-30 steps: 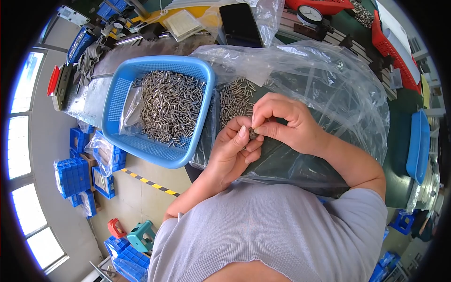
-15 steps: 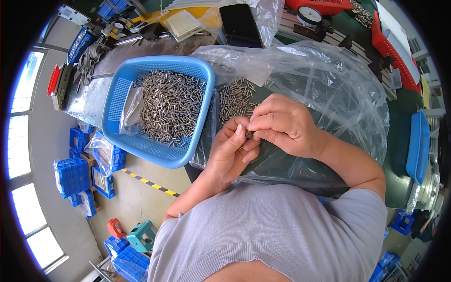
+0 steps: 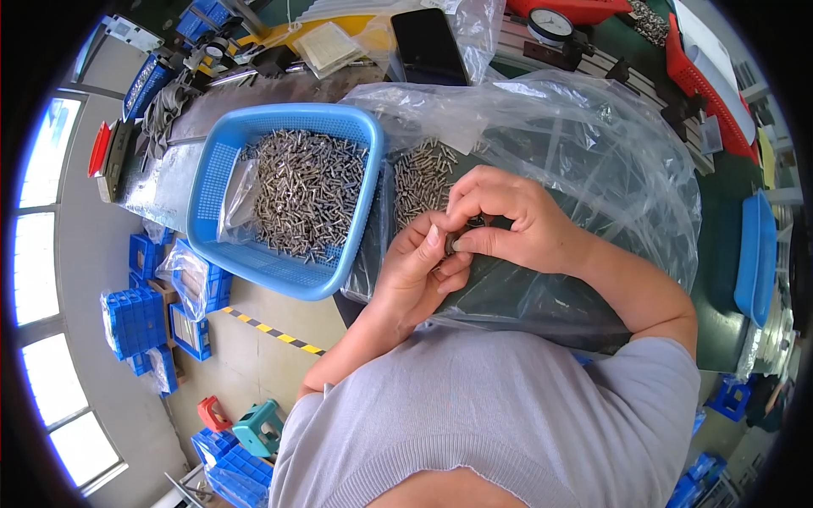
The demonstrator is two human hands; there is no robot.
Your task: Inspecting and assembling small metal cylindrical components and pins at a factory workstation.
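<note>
Both hands meet over the near edge of a pile of small metal pins (image 3: 421, 179) on a clear plastic sheet (image 3: 584, 152). My left hand (image 3: 417, 269) is curled, palm up, around several small metal pins (image 3: 450, 244) that show between its fingers; most are hidden. From the right, my right hand (image 3: 517, 222) pinches at the same pins with thumb and fingertips, touching the left fingers. Left of the hands stands a blue plastic basket (image 3: 370, 186) holding many more such metal pins (image 3: 309, 195) and a clear plastic bag (image 3: 240, 201).
A black phone (image 3: 428, 46) lies at the back. Behind and to the right are a dial gauge (image 3: 550, 25), a red basket (image 3: 699, 80) with papers and a blue tray (image 3: 753, 258). Blue crates (image 3: 135, 320) and a green stool (image 3: 259, 427) stand on the floor at left.
My right thumb and fingers have spread a little and shifted on the pins, opening a gap between them. My left hand stays nearly in place. The view has moved slightly.
</note>
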